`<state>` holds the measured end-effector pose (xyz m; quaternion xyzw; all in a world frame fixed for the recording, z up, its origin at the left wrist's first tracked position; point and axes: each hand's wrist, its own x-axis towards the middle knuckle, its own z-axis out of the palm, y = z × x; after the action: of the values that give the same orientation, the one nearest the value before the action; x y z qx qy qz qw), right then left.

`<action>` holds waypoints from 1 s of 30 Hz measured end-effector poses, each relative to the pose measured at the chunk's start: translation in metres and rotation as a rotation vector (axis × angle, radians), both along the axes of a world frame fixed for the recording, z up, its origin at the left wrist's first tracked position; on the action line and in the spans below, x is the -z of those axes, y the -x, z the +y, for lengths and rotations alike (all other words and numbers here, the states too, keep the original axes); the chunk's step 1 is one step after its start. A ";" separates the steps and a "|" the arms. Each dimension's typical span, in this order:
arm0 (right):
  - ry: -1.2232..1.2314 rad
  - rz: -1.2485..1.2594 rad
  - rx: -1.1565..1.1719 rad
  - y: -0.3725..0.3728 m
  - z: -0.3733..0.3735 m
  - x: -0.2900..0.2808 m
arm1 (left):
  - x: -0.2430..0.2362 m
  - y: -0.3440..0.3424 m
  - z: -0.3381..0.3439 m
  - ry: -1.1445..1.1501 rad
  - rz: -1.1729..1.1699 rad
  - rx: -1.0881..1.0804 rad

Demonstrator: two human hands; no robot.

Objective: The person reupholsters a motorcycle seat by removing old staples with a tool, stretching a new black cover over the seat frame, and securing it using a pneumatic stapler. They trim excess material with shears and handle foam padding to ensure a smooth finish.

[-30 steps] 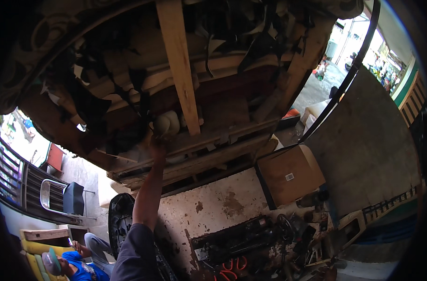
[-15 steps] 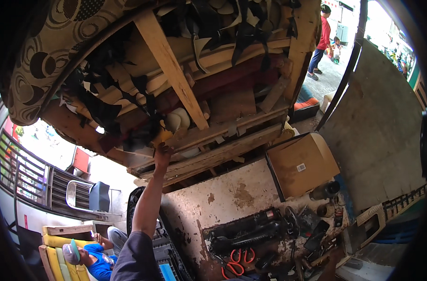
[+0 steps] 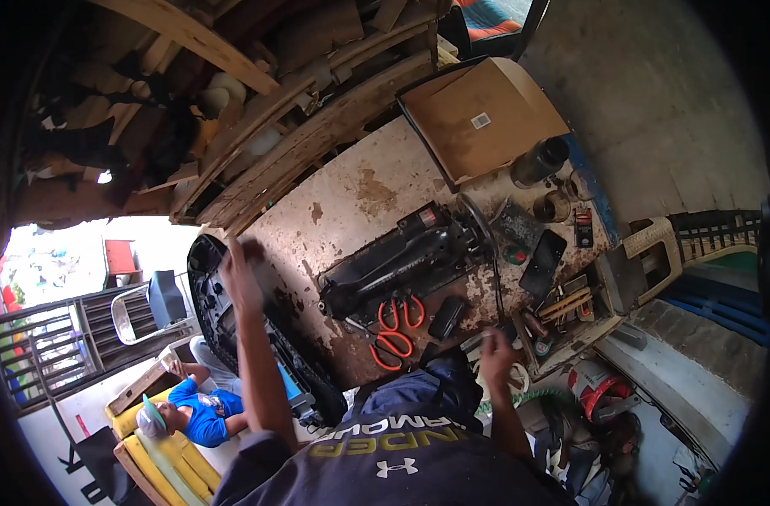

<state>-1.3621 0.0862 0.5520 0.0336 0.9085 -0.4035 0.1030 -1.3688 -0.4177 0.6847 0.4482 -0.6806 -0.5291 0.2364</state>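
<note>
My left hand (image 3: 240, 274) is raised over the left side of the worn table, beside a long black plastic case (image 3: 206, 261). Motion smears its fingers, so its grip is unclear. Low at the table's front edge, my right hand (image 3: 496, 358) has curled fingers; anything inside them is hidden. Between the hands lies a black sewing machine (image 3: 393, 266) on its side, its wheel at the right. Scissors with orange handles (image 3: 393, 341) rest in front of it, near a small black object (image 3: 446, 317).
A cardboard sheet (image 3: 478, 143), a dark jar (image 3: 539, 162) and a phone (image 3: 543, 263) lie at the table's right. A wooden drawer (image 3: 579, 325) holds tools. The wooden furniture frame (image 3: 317, 126) stands behind. At left, a person in blue (image 3: 203, 413) sits on yellow cushions.
My left hand has left the furniture frame's lower rail and come back over the table. The view has tilted down, and my right hand and torso now show.
</note>
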 end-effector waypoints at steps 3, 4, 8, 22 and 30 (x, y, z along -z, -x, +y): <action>0.257 -0.181 -0.297 -0.025 -0.062 -0.014 | 0.019 -0.085 0.057 -0.071 0.087 -0.119; 0.253 -0.121 -0.405 -0.023 -0.088 -0.017 | 0.029 -0.113 0.069 -0.198 0.096 -0.228; 0.024 0.033 -0.790 -0.045 -0.151 0.019 | 0.045 -0.213 0.078 -0.287 0.006 -0.201; 0.033 -0.466 -0.527 -0.149 -0.169 0.036 | 0.084 -0.339 0.136 0.575 -0.600 0.110; 0.630 -0.741 -0.281 -0.263 -0.209 -0.029 | 0.109 -0.307 0.076 0.542 -0.474 0.297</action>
<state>-1.0990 -0.1232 0.5808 0.0193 0.6408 -0.6015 0.4767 -1.0616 -0.3421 0.5752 0.3760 -0.8890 -0.2403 0.1030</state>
